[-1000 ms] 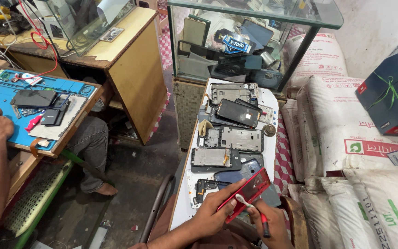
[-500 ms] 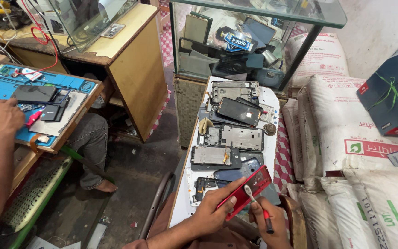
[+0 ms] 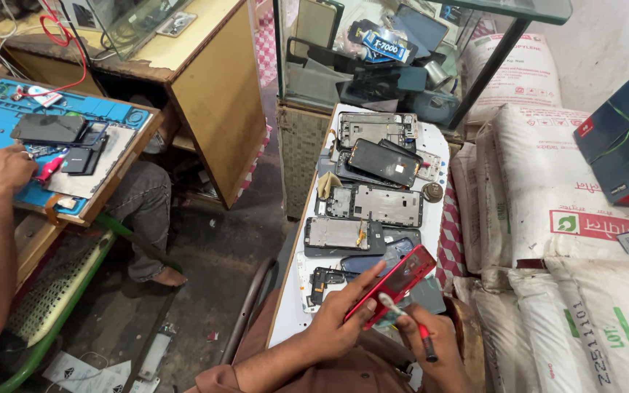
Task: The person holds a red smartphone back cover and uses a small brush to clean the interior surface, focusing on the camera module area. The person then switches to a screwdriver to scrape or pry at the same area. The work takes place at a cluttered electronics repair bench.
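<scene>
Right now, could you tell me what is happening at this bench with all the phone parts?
The person's left hand holds a red phone shell tilted over the white board. The right hand holds a small brush, its bristles against the shell's lower edge. Dismantled phone frames and a dark phone lie in a row on the board. At the left, a co-worker's hand rests on a blue work mat with more phones.

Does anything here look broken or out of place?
Yes. The white board holds stripped phone frames heaped askew, some overlapping. The left hand holds a red phone tilted, while the right hand holds a brush against it.
</scene>
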